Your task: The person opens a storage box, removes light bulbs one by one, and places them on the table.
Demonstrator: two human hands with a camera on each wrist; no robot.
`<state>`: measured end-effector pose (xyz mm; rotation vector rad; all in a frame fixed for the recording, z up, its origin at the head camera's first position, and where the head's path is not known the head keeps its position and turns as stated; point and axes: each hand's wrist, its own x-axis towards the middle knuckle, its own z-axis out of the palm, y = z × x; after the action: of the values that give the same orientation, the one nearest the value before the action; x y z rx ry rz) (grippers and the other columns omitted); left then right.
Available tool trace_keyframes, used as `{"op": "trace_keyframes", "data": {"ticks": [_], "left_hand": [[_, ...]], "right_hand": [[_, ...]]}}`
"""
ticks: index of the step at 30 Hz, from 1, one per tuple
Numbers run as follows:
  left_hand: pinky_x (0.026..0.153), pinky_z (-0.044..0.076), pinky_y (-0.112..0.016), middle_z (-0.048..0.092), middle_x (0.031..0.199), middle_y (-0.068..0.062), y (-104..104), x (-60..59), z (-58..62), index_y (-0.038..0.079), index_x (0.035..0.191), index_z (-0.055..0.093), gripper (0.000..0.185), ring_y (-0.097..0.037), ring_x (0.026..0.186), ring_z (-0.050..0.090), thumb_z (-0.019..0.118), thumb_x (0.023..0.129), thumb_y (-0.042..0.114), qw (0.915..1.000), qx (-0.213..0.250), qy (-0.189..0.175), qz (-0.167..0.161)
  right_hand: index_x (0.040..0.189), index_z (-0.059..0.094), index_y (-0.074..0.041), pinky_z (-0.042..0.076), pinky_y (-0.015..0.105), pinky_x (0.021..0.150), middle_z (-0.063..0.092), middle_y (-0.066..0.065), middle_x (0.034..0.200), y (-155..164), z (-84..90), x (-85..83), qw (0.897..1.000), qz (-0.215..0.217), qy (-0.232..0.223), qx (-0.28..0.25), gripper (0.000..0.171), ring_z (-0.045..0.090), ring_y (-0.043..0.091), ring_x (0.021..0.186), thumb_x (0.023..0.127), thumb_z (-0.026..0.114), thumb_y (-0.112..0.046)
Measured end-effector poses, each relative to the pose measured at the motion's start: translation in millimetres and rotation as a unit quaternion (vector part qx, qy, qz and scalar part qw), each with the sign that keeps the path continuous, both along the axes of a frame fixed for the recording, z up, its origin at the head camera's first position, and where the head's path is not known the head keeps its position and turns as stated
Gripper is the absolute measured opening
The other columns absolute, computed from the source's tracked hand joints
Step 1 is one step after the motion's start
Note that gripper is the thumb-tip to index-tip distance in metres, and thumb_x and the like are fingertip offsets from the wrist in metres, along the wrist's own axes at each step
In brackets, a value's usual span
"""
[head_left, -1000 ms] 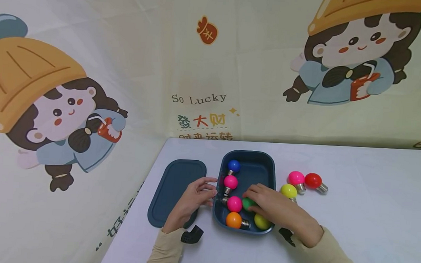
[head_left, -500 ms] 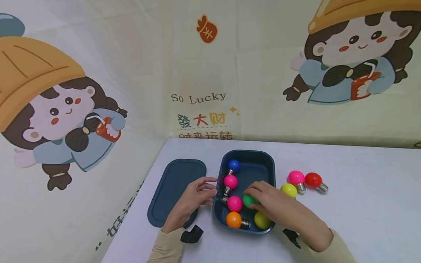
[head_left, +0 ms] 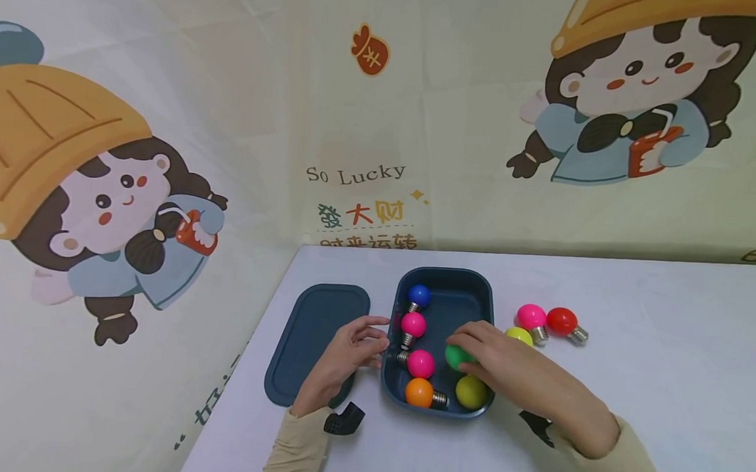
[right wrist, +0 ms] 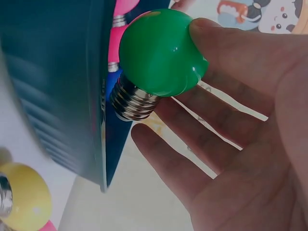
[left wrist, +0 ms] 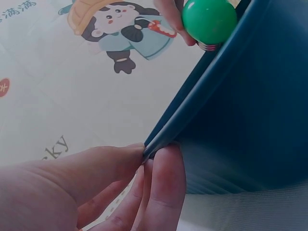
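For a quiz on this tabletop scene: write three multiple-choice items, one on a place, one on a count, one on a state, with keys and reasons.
1. Where does the lid lie?
A. On the container
B. Flat on the table, left of the container
C. Leaning against the wall

2. How many bulbs lie on the table outside the container?
A. Three
B. One
C. Six

3. What is the right hand doing?
A. Resting flat on the table
B. Pressing on the lid
C. Holding the green bulb over the container

Answers:
1 B: the head view shows the lid flat beside the container's left wall.
2 A: a pink bulb, a red bulb and a yellow bulb lie to the container's right.
3 C: the right wrist view shows thumb and fingers around the green bulb, its screw base bare.
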<state>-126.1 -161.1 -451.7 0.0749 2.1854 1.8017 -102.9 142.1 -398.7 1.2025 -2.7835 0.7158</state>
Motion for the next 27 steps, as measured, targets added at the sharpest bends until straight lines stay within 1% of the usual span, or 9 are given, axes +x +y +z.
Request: {"op": "trace_keyframes", "data": {"ticks": [5,11,17,19,24,27], "left_hand": [[0.08,0.06,-0.036,0.063,0.113,-0.018,0,-1.6,-1.3,0.007,0.136,0.055,0.047,-0.017,0.085,0.065,0.069,0.094,0.023,1.0,-0.002,-0.001,0.0],[0.079,0.06,-0.034,0.064,0.111,-0.016,-1,-2.4,-0.1,0.008,0.136,0.056,0.047,-0.017,0.084,0.065,0.07,0.094,0.023,1.0,-0.002,-0.004,0.001],[0.077,0.06,-0.031,0.063,0.112,-0.015,0,-3.4,-0.1,0.008,0.136,0.056,0.046,-0.016,0.084,0.065,0.07,0.094,0.023,1.0,-0.001,-0.006,0.002],[0.076,0.06,-0.03,0.063,0.112,-0.016,0,-3.9,-0.5,0.008,0.136,0.056,0.046,-0.016,0.084,0.065,0.07,0.094,0.023,1.0,0.0,-0.007,0.002],[0.075,0.06,-0.029,0.064,0.112,-0.016,1,-4.6,-1.3,0.007,0.136,0.056,0.046,-0.017,0.085,0.064,0.07,0.094,0.022,1.0,0.004,-0.008,0.004],[0.076,0.06,-0.03,0.064,0.11,-0.014,0,-4.9,-2.2,0.007,0.135,0.056,0.046,-0.017,0.086,0.064,0.07,0.094,0.022,1.0,0.004,-0.006,0.005]], "right_hand": [[0.121,0.066,-0.009,0.059,0.031,0.083,0.062,0.005,0.119,7,1.2,0.4,1.0,-0.008,0.014,-0.003,0.036,0.061,0.022,0.109,0.087,0.076,-0.016],[0.12,0.066,-0.01,0.06,0.029,0.079,0.063,0.005,0.117,15,3.8,-0.3,1.0,-0.017,0.016,-0.008,0.04,0.06,0.022,0.107,0.083,0.08,-0.014],[0.118,0.067,-0.01,0.059,0.029,0.08,0.063,0.004,0.116,25,2.9,1.4,0.998,-0.021,0.051,-0.012,0.041,0.061,0.02,0.106,0.08,0.082,-0.013],[0.118,0.067,-0.011,0.059,0.03,0.081,0.063,0.003,0.116,28,3.0,1.7,0.998,-0.028,0.052,-0.014,0.041,0.061,0.019,0.107,0.08,0.082,-0.013],[0.119,0.067,-0.012,0.059,0.03,0.081,0.064,0.001,0.116,36,3.9,0.6,0.998,-0.048,0.029,-0.007,0.041,0.061,0.018,0.106,0.081,0.081,-0.015],[0.119,0.067,-0.012,0.06,0.031,0.08,0.064,0.001,0.115,42,3.5,0.2,0.998,-0.057,0.028,-0.002,0.04,0.061,0.019,0.105,0.082,0.081,-0.015]]}}
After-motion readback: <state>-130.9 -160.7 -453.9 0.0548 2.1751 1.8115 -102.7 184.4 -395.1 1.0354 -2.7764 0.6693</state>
